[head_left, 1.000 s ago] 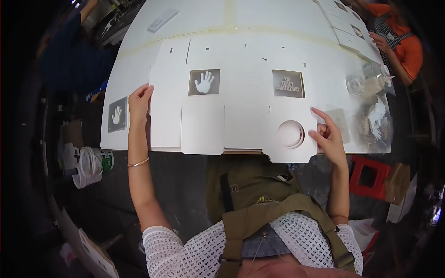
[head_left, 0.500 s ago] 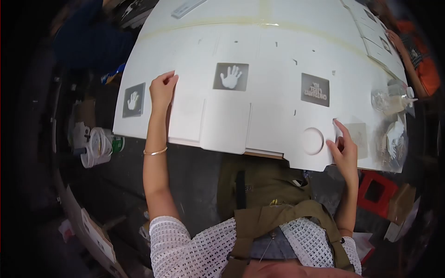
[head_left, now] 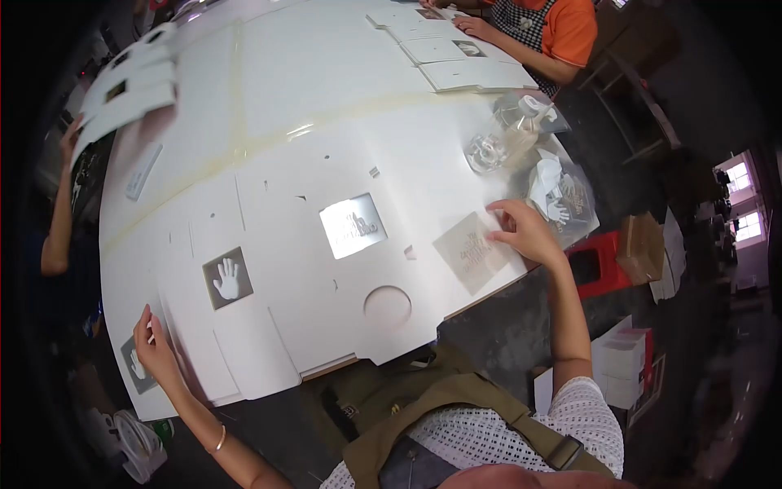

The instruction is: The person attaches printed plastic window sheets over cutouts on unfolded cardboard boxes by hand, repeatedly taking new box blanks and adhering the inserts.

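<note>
A large white die-cut card blank (head_left: 318,326) lies flat before me, with a round recess near its front edge. Through its two square windows show a grey handprint square (head_left: 228,279) and a shiny square with lettering (head_left: 353,226). My left hand (head_left: 156,350) is left of the blank, over another handprint square (head_left: 137,364) that it partly covers; its fingers are loosely bent and slightly apart. On the right, my right hand (head_left: 525,235) hovers at or touches the edge of a pale see-through lettered sheet (head_left: 472,254), thumb and forefinger apart.
Clear plastic bags (head_left: 558,196) and a squeeze bottle (head_left: 525,122) stand at the right edge. A flat white bar (head_left: 144,171) lies at the back left. Across the table, a co-worker in orange (head_left: 570,33) handles similar blanks; another person's arm (head_left: 61,212) holds up a white blank (head_left: 130,85).
My view has turned to the right. Both hands have let go of the blank's edges: the left is now over the left handprint square, the right at the pale lettered sheet.
</note>
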`<state>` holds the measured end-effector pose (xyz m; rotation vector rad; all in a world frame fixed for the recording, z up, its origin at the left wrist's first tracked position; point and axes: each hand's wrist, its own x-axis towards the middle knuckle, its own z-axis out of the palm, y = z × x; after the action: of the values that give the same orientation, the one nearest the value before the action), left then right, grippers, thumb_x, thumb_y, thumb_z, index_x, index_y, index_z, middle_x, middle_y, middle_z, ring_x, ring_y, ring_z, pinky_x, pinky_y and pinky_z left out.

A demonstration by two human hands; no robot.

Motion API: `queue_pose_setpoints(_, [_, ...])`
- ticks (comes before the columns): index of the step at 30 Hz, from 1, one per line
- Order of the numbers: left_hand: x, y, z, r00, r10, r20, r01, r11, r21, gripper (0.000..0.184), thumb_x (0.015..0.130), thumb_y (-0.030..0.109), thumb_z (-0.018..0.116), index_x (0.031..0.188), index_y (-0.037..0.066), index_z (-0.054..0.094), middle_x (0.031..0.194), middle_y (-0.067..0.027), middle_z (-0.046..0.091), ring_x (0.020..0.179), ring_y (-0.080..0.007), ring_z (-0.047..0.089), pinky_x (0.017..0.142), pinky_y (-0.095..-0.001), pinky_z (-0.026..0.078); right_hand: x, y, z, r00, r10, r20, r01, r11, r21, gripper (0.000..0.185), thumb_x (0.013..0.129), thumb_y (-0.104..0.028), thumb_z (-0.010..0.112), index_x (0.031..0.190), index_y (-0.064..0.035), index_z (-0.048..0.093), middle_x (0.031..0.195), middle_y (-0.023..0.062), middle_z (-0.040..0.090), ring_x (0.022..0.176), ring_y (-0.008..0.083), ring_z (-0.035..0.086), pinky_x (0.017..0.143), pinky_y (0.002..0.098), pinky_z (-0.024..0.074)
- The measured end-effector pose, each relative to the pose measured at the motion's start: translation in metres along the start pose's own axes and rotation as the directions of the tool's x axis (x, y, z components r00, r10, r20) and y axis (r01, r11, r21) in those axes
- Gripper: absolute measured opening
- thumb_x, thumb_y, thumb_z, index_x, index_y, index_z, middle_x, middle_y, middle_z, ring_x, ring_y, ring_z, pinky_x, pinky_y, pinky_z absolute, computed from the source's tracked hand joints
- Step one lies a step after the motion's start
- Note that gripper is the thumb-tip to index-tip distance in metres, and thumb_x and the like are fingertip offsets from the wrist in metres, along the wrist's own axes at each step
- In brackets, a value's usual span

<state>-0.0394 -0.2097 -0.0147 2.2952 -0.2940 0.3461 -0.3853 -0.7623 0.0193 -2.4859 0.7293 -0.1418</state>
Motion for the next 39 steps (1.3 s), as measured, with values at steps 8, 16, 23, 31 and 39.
queue_pose_setpoints(8, [-0.037, 0.053, -0.007, 0.997, 0.071, 0.031, -0.076, 0.980, 0.183, 0.025, 0.094, 0.013, 0.054, 0.116, 0.006, 0.064, 0.114, -0.0066, 0.059, 0.099, -0.0155, 0.056, 0.078, -0.0258, 0.045, 0.022, -0.030, 0.000, 0.994, -0.070, 0.090, 0.076, 0.995, -0.069, 0.049, 0.061, -0.018, 0.080, 0.103, -0.0072, 0.058, 0.091, 0.0095, 0.055, 0.086, 0.0286, 0.056, 0.073, 0.0374, 0.0442])
queue_pose_setpoints(16, [-0.041, 0.088, -0.002, 0.981, 0.188, 0.042, -0.193, 0.954, 0.231, 0.024, 0.092, 0.005, 0.054, 0.114, 0.002, 0.064, 0.112, -0.0111, 0.059, 0.102, -0.0210, 0.057, 0.086, -0.0310, 0.046, 0.028, -0.025, -0.007, 0.975, -0.037, 0.217, 0.065, 0.990, -0.122, 0.050, 0.058, -0.016, 0.082, 0.100, -0.0059, 0.057, 0.094, 0.0093, 0.053, 0.098, 0.0296, 0.051, 0.079, 0.0380, 0.0420])
queue_pose_setpoints(23, [-0.051, 0.123, 0.004, 0.957, 0.275, 0.089, -0.289, 0.921, 0.260, 0.023, 0.093, 0.007, 0.054, 0.114, 0.003, 0.063, 0.115, -0.0124, 0.058, 0.105, -0.0229, 0.057, 0.088, -0.0314, 0.046, 0.010, -0.013, -0.009, 0.979, -0.161, 0.122, 0.172, 0.982, -0.084, 0.060, 0.056, -0.011, 0.082, 0.109, -0.0050, 0.055, 0.099, 0.0102, 0.050, 0.097, 0.0301, 0.050, 0.086, 0.0358, 0.0421])
queue_pose_setpoints(31, [-0.061, 0.157, 0.016, 0.941, 0.302, 0.154, -0.331, 0.916, 0.225, 0.024, 0.090, 0.002, 0.055, 0.113, 0.002, 0.064, 0.113, -0.0120, 0.059, 0.104, -0.0237, 0.057, 0.087, -0.0316, 0.045, 0.025, -0.010, -0.009, 0.979, -0.146, 0.144, 0.158, 0.984, -0.081, 0.047, 0.056, -0.008, 0.082, 0.091, -0.0046, 0.051, 0.091, 0.0104, 0.049, 0.087, 0.0294, 0.049, 0.077, 0.0349, 0.0424])
queue_pose_setpoints(39, [-0.069, 0.178, 0.026, 0.916, 0.343, 0.209, -0.365, 0.928, 0.079, 0.023, 0.088, -0.002, 0.055, 0.108, 0.000, 0.066, 0.111, -0.0120, 0.060, 0.100, -0.0239, 0.059, 0.085, -0.0324, 0.047, 0.028, 0.021, 0.000, 0.992, 0.043, 0.118, -0.093, 0.884, 0.459, 0.023, 0.071, 0.001, 0.073, 0.089, -0.0011, 0.059, 0.070, -0.0026, 0.054, 0.063, 0.0060, 0.049, 0.059, 0.0200, 0.0407])
